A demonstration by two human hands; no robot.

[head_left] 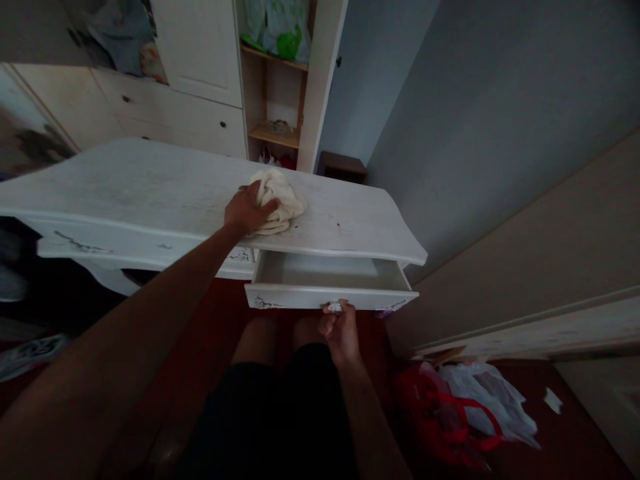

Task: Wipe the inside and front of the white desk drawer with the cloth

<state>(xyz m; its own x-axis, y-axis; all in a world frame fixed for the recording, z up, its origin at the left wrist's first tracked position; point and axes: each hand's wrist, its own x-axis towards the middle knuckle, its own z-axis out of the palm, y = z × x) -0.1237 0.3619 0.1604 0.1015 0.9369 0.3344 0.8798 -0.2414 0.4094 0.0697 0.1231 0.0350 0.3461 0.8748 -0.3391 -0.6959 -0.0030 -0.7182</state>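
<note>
My left hand (249,208) is closed round a crumpled cream cloth (278,203), which lies on top of a white dressing table (150,177). Dark specks and smudges mark the tabletop around it. Below the top, a drawer (327,296) with carved trim at its corners is pulled out, and its visible inside is bare. My right hand (342,330) has its fingers curled round the small pale drawer knob (335,307) on the front of that drawer.
Behind the table stands a white wardrobe (195,53), one door open on shelves with plastic bags (285,30). A wall closes off the right side. On the dark red floor at lower right lie a red bag (440,413) and a white plastic bag (493,397).
</note>
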